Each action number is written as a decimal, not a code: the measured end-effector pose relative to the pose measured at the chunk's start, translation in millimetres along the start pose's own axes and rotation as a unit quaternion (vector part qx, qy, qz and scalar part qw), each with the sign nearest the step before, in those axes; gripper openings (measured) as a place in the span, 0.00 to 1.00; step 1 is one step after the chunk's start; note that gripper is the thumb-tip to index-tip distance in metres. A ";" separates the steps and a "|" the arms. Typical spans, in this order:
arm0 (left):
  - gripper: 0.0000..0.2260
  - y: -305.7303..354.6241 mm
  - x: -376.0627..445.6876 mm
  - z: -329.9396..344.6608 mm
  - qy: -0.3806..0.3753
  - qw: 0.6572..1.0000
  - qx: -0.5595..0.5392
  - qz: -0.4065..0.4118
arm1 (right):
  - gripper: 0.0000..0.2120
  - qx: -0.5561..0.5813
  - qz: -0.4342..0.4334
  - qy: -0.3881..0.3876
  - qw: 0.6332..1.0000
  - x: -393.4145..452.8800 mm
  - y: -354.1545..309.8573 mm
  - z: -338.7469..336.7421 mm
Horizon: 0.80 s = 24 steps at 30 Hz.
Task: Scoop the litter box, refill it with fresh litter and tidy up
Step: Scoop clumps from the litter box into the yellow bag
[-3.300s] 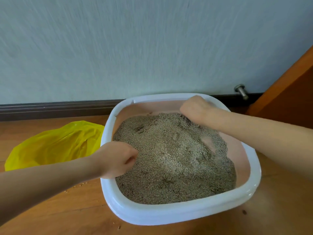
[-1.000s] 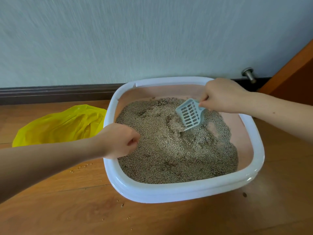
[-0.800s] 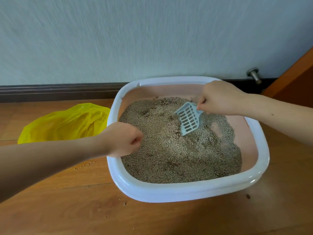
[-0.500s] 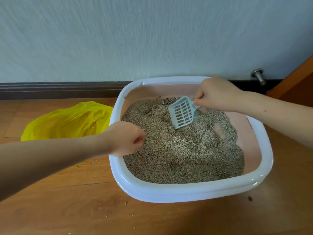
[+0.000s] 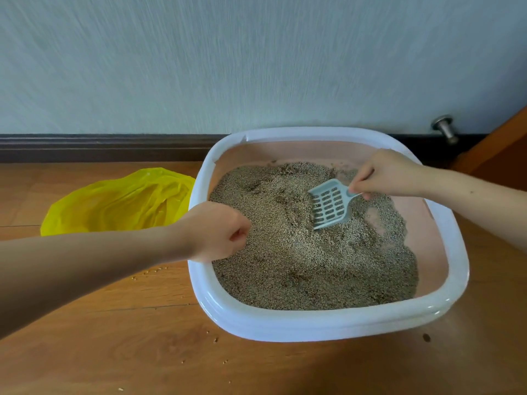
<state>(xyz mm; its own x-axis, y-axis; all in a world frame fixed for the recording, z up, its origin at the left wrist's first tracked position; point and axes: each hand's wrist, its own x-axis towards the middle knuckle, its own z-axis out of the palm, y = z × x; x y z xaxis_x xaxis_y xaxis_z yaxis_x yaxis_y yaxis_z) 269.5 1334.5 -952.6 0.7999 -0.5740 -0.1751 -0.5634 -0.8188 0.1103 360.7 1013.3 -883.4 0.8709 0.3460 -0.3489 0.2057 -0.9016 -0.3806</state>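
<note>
while the right hand (image 5: 382, 173) pinched the scoop (image 5: 329, 205) handle, its slotted blade lay tilted on the litter (image 5: 299, 252) between both hands. left hand (image 5: 214, 230) gripped the litter box (image 5: 313, 323) rim; yellow bag (image 5: 119, 203) lay beyond the left forearm.

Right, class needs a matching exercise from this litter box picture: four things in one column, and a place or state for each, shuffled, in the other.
Things:
1. scoop
2. yellow bag
3. left hand
4. stray litter grains

Places or states:
A. lying on the wooden floor, left of the litter box
B. curled over the box's left rim
C. held by the right hand, tip in the litter
D. scattered on the floor by the box

Pairs: 1-C, 2-A, 3-B, 4-D
</note>
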 end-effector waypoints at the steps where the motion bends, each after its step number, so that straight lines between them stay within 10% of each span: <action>1: 0.10 0.0 -0.1 0.1 0.002 1.000 -0.001 0.000 | 0.09 0.004 -0.001 -0.004 1.000 2.8 -3.8 5.0; 8: 0.09 2.6 -0.7 -5.0 -0.009 1.000 -0.003 0.000 | 0.12 0.118 0.002 -0.025 0.993 8.4 -29.7 61.2; 14: 0.10 3.8 -2.3 -6.9 -0.009 1.000 0.010 0.004 | 0.14 -0.015 0.026 -0.115 0.993 12.4 -45.6 94.2; 24: 0.12 -4.2 -8.2 -10.2 0.028 0.992 -0.051 0.112 | 0.17 0.073 0.058 -0.007 0.996 -11.7 -43.3 99.7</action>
<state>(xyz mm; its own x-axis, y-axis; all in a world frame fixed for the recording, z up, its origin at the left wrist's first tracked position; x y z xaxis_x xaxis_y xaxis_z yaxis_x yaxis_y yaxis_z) 267.4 1342.6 -941.6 0.6681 -0.7396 -0.0815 -0.7073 -0.6652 0.2393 297.1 1074.1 -948.2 0.8788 0.2462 -0.4089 0.0358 -0.8883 -0.4579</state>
